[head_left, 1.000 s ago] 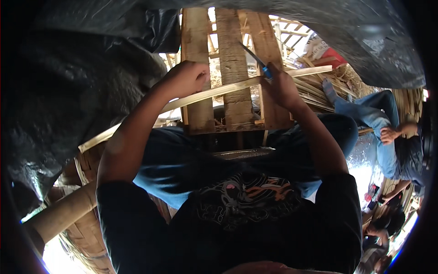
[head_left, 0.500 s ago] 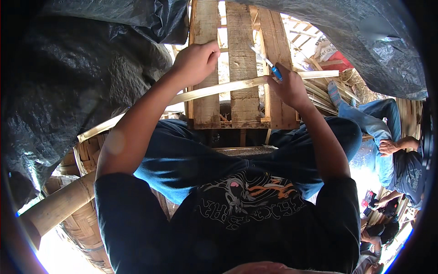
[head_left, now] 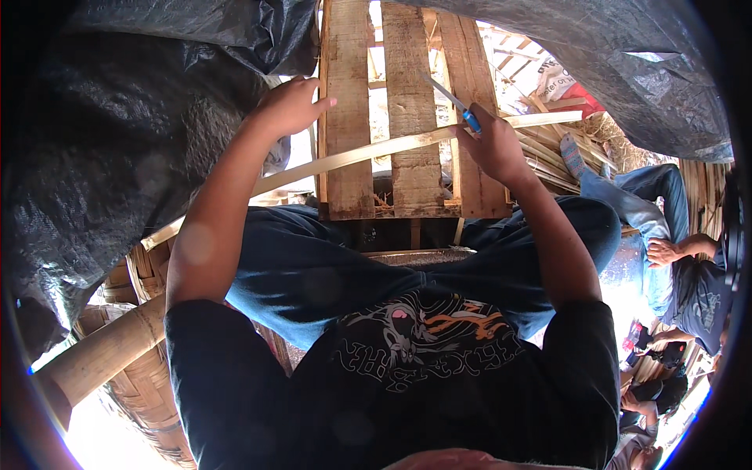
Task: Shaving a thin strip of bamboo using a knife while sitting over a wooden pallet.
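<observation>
My right hand (head_left: 495, 149) is wrapped round a knife with a blue handle (head_left: 471, 121), its thin blade (head_left: 446, 92) pointing up and to the left. A long pale bamboo strip (head_left: 368, 153) runs slantwise over the slatted wooden bench (head_left: 415, 184) and passes at my right hand; whether those fingers also grip it is hidden. My left hand (head_left: 291, 108) hovers by the bench's left edge, above the strip, with thumb apart from the fingers and nothing in it. The strip's left end goes behind my left forearm.
Black plastic sheeting (head_left: 117, 133) hangs at the left, and more sheeting (head_left: 627, 70) at the upper right. A thick bamboo pole (head_left: 110, 352) and a woven basket (head_left: 145, 392) are at lower left. Bamboo strips (head_left: 544, 160) lie right of the bench. Other people (head_left: 693, 290) sit at the far right.
My left hand has moved left, from over the bench to its left edge, and its fingers have loosened. The right hand and knife have barely shifted.
</observation>
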